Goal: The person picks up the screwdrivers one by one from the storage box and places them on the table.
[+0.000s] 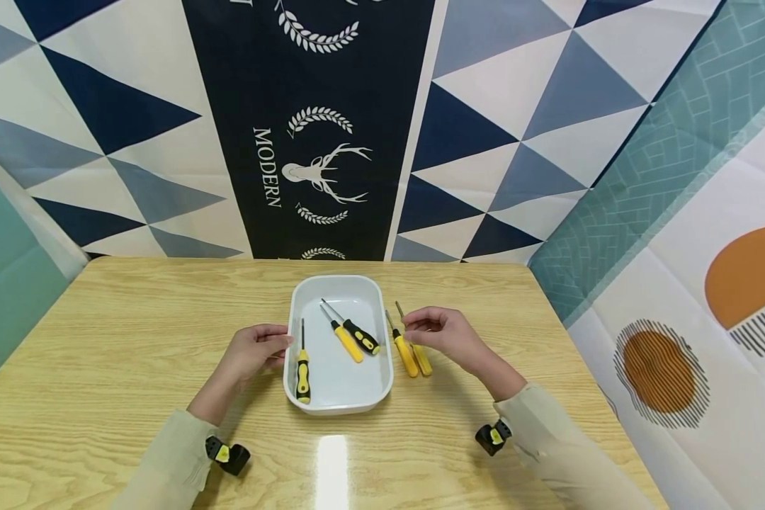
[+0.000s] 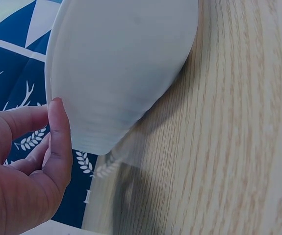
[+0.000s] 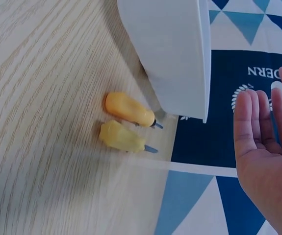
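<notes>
Tray, stiff, light, we judge: left grip pinching rim. Two screwdrivers alongside, likely rigid: take by handles; right grip relaxed, empty.

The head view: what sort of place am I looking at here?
Perhaps a staged tabletop setup rather than a real workshop: a wood-grain table stands against patterned hangings, with screwdrivers lying in and beside a white tray.
</notes>
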Tool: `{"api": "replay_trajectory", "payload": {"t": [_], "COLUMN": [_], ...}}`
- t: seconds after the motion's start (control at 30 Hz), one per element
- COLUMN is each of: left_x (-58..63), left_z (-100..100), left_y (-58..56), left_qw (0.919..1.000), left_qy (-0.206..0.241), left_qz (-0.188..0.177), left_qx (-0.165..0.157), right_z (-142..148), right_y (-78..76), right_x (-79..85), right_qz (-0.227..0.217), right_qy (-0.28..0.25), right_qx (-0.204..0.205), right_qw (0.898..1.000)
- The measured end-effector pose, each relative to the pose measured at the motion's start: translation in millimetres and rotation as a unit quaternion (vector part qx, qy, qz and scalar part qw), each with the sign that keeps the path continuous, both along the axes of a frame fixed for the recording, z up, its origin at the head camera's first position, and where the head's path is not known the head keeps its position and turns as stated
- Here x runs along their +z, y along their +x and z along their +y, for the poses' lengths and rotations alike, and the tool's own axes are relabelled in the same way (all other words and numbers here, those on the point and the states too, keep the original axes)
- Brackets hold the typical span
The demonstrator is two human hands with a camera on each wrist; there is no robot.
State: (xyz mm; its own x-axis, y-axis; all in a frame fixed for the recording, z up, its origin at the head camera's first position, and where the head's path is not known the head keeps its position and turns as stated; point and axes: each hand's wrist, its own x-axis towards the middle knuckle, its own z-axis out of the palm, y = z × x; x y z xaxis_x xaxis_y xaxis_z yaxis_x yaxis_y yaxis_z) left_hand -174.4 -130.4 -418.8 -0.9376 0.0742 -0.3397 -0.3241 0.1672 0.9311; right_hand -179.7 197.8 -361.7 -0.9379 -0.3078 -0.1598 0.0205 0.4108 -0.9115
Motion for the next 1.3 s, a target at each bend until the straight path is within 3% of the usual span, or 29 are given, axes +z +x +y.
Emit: {"api": "replay_trajectory", "payload": {"t": [1.3], "left_x": [-0.6], "left_z": [0], "left_y": [0.4], "left_qw": [1.0], "left_qy": [0.008], "left_qz": [0.006], "left_qx": [0.001], "right_z": [-31], "right_y": [0.7], "right_x": [-3.9], "right_qz": [-0.005], "right_qy": [-0.006], "right_qx": [0.028], "right_qw": [1.0]}}
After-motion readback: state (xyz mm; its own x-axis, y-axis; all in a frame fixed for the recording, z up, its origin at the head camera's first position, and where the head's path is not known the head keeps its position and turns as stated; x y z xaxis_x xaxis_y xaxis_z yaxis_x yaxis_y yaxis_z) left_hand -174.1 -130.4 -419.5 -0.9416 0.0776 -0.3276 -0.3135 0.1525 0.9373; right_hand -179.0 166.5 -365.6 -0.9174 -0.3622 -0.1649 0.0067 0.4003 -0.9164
